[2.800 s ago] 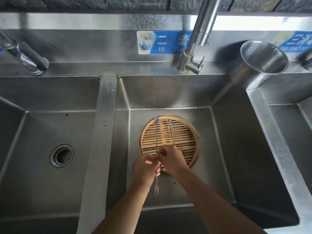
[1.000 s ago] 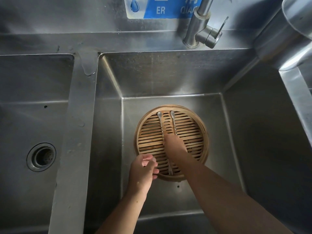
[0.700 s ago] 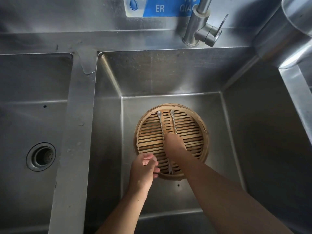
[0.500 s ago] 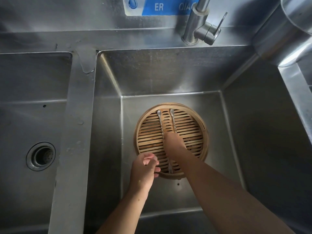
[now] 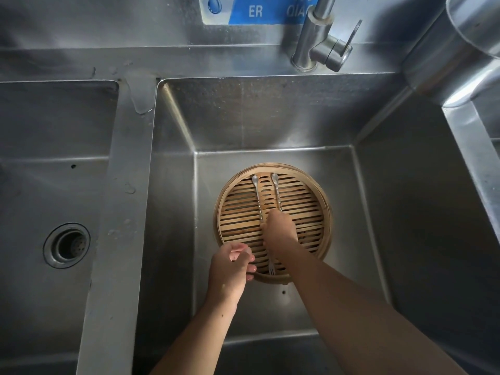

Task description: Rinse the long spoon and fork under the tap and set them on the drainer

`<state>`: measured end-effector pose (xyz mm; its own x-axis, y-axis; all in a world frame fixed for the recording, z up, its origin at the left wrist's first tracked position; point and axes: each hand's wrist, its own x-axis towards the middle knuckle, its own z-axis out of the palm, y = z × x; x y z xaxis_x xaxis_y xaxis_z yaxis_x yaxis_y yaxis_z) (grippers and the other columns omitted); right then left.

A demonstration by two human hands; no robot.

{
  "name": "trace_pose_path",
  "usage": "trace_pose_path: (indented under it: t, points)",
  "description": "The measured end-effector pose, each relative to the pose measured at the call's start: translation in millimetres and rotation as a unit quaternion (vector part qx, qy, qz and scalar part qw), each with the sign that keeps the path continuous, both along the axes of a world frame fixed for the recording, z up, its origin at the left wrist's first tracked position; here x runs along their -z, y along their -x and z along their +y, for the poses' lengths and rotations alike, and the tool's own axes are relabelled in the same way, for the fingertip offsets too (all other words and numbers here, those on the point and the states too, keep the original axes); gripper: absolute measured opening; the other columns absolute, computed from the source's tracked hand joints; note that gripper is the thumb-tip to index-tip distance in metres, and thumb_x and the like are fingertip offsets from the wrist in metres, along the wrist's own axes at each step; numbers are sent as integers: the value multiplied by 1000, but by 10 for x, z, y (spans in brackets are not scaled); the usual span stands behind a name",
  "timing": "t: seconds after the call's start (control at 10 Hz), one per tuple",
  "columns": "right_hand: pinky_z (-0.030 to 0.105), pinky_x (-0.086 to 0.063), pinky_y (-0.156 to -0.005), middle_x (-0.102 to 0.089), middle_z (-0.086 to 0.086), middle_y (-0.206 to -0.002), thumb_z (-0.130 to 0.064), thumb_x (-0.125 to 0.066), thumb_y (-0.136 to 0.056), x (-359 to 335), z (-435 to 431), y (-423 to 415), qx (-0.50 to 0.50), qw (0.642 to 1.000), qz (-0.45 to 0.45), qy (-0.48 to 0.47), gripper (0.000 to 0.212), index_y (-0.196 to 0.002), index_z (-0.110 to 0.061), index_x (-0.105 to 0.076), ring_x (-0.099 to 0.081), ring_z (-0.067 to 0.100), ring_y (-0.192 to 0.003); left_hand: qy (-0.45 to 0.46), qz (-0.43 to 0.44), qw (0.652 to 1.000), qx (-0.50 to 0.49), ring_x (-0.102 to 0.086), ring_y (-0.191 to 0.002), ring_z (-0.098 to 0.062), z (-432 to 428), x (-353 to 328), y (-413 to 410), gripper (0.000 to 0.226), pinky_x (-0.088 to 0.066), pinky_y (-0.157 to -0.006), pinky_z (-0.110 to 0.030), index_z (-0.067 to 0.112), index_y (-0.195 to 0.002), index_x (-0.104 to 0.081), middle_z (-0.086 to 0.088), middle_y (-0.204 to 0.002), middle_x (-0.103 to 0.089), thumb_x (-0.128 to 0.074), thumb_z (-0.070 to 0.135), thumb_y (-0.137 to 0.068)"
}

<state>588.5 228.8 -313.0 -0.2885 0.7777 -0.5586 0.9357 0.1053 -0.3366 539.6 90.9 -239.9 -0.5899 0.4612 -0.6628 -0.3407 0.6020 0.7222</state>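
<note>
A round bamboo drainer (image 5: 311,190) sits on the floor of the middle sink basin. The long fork (image 5: 257,197) and the long spoon (image 5: 277,193), both with twisted metal handles, lie side by side on its slats and point away from me. The fork's tines (image 5: 272,270) show near the drainer's front rim. My right hand (image 5: 280,230) lies on top of both handles, fingers closed on the spoon's handle and hiding the middle of both. My left hand (image 5: 232,269) is loosely curled at the drainer's front left rim and holds nothing I can see.
The tap (image 5: 315,41) stands at the back of the basin with no water running. A steel cylinder (image 5: 457,47) sits at the back right. A second basin with a drain (image 5: 67,244) is to the left, past a steel divider (image 5: 121,212).
Since 2.8 s ago both utensils came down onto the drainer and my left hand let go of the fork. Over the last second both hands have barely moved.
</note>
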Motion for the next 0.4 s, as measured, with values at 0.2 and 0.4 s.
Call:
trace_pose_path:
  t: [0.2, 0.4]
  points:
    - [40, -62, -75, -67, 7, -88, -26, -59, -97, -163, -38, -90, 21, 999, 21, 12, 15, -96, -11, -62, -68, 21, -80, 4, 0, 1000, 1, -71, -70, -13, -69, -84, 14, 2, -57, -54, -19, 24, -93, -60, 1, -88, -71, -61, 24, -91]
    - [42, -64, -65, -72, 6, -75, -13, -50, -95, -761, -44, -314, 30, 992, 100, 72, 18, -81, -11, -62, -73, 18, -62, -34, -31, 999, 1, -69, -69, -18, -97, -638, 133, 6, -59, -63, -32, 18, -94, -63, -7, -87, -71, -57, 17, -94]
